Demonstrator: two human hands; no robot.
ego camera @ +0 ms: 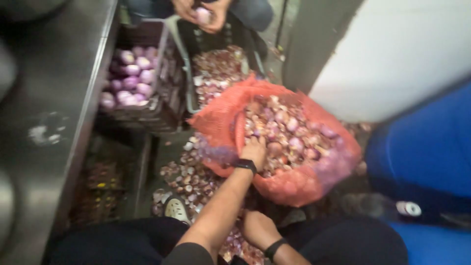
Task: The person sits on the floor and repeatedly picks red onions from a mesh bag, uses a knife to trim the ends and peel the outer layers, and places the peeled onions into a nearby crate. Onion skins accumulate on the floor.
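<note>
Left hand point(255, 151) is sunk fingers-first into the onions point(289, 135), fingers curled down among them; too blurred to tell if it has closed on one. Black wristband on that wrist.

Scanning left to right:
- steel counter point(54, 122) runs down the left edge
- dark crate point(162, 105) of peeled purple onions point(131, 78) just beside it
- second crate point(189, 73) holds loose skins point(216, 68); another person's hands point(201, 13) above it hold an onion
- more peelings point(189, 179) litter the floor below
- orange mesh sack point(289, 186) sits centre, mouth open upward, unpeeled onions heaped inside
- blue seat point(427, 147) on the right

Key relation: the sack's pile lies directly ahead of and under the left hand, which reaches in from the near rim. Right hand point(257, 228) hangs low, near the lap, well short of the sack, loosely curled; cannot tell if it holds anything. Left hand is clearly the nearer one to the onions.
</note>
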